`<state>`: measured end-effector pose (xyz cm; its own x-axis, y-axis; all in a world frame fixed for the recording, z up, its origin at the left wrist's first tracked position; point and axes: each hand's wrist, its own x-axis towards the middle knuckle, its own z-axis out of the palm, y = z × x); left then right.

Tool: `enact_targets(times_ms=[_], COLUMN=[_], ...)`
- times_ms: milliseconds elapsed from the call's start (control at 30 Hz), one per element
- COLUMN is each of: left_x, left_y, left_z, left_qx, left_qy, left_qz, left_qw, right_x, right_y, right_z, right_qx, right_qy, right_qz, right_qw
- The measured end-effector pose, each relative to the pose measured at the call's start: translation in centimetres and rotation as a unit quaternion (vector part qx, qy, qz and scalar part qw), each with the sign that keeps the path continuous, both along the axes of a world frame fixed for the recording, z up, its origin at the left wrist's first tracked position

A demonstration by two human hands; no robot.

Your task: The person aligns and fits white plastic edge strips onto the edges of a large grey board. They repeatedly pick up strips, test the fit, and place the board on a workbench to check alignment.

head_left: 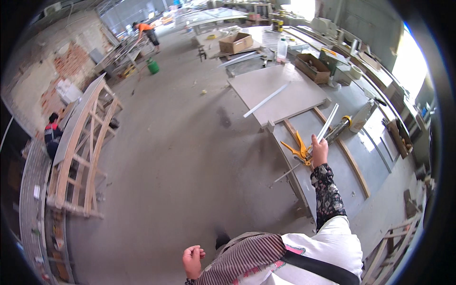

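My right hand (320, 151) reaches out over the near edge of the worktable, its fingers closed on a pair of thin white strips (328, 120) that point away from me. Directly beside and below that hand lies a caulking gun with a yellow handle (299, 148). Its clear barrel (338, 130) ends in a yellow ring, and its rod sticks out past the table edge. Whether my fingers also touch the gun, I cannot tell. Low at my left side hangs my left hand (193, 261), fingers curled in, with nothing visible in them.
A pale panel (280, 90) with another white strip (267, 99) lies farther along the table. Cardboard boxes (236, 42), a clear bottle (282, 48) and a spray bottle (363, 115) stand around it. Wooden trestle (85, 156) at left; two people (52, 133) work farther off.
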<state>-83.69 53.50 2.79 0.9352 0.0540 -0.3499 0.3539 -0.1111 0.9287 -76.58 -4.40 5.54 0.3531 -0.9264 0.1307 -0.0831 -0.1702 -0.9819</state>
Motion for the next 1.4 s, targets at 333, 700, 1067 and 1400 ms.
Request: enact_targets(times_ms=[333,700,1067,1400], left_x=[22.7,39.5,50.7,59.4], left_y=[4.1,-9.2,-18.8,-32.7], left_z=[0.3,0.4,3.0,0.5], left_qx=[-0.025,-0.061,-0.049,-0.239], left_qy=[0.013,-0.009,0.031,0.206], left_qz=[-0.140,-0.322,-0.383,-0.472], left_qw=[0.990,0.945,0.922,0.824], right_x=[4.0,21.8,26.7,20.7], right_y=[2.2,14.1,13.3,16.7], right_z=[3.0,0.5,-3.7,-1.4], right_qx=[-0.215,0.479,0.434,0.410], right_qy=[0.337,-0.085,-0.227,0.078], right_qz=[-0.067,0.106,0.026,0.256], right_qw=[0.914,0.867,0.872,0.872])
